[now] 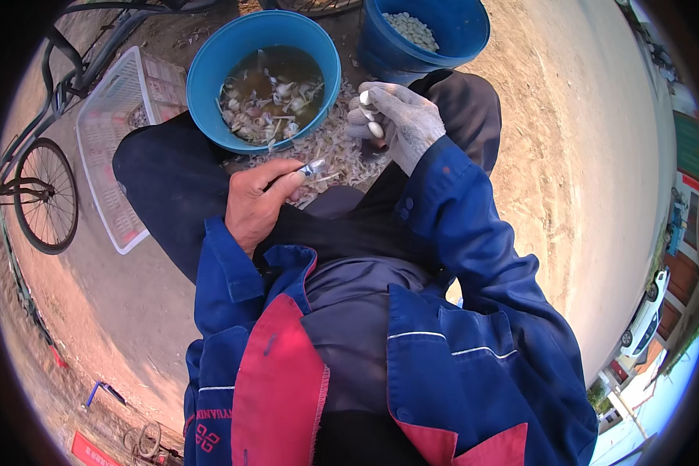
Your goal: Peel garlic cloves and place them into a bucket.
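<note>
My left hand (260, 198) is bare and closed, thumb against forefinger, on a small shiny metal blade (312, 168). My right hand (408, 124), in a grey-white work glove, is raised a little higher and to the right. Its fingers curl round pale peeled garlic cloves (375, 130); one shows at the fingertips and another lower down. Beyond my left hand stands a blue basin (202, 81) with brownish water and garlic pieces (264, 109) in it. A deeper blue bucket (384, 58) past my right hand holds many white peeled cloves (412, 31).
Garlic skins (342, 147) litter the ground between my knees. A white plastic crate (105, 167) stands left of the basin, near a bicycle wheel (48, 194) and frame. Farther off on the right, a white car (646, 314) is parked by buildings.
</note>
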The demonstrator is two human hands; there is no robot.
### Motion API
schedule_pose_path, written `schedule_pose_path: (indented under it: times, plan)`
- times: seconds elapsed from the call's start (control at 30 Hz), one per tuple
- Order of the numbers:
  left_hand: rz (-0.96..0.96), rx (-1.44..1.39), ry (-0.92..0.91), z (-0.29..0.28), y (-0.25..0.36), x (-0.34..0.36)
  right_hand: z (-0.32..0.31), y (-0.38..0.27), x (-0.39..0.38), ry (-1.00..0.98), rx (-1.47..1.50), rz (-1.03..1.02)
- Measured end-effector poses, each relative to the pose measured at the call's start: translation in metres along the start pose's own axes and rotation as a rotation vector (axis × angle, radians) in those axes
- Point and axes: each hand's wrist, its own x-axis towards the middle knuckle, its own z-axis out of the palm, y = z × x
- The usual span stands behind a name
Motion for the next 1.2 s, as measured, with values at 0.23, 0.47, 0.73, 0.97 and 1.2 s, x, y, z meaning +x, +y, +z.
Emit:
schedule_pose_path:
  times: [0.23,0.47,0.73,0.97,1.2]
  plan:
    - [-0.071,0.006,-0.029,-0.006,-0.011,0.018,-0.046,-0.081,0.080,0.004,-0.184,-0.223]
    - [-0.100,-0.039,-0.034,-0.013,-0.019,0.026,-0.173,-0.125,0.162,0.244,-0.248,-0.095]
    - [-0.103,-0.062,-0.042,-0.019,-0.033,0.035,-0.113,-0.123,0.164,0.096,-0.307,-0.020]
    - [-0.076,-0.013,-0.044,-0.032,-0.050,0.043,0.045,-0.041,0.152,-0.042,-0.616,0.067]
    - [-0.062,0.105,-0.096,-0.054,-0.041,0.055,0.109,0.016,0.234,-0.300,-0.907,0.028]
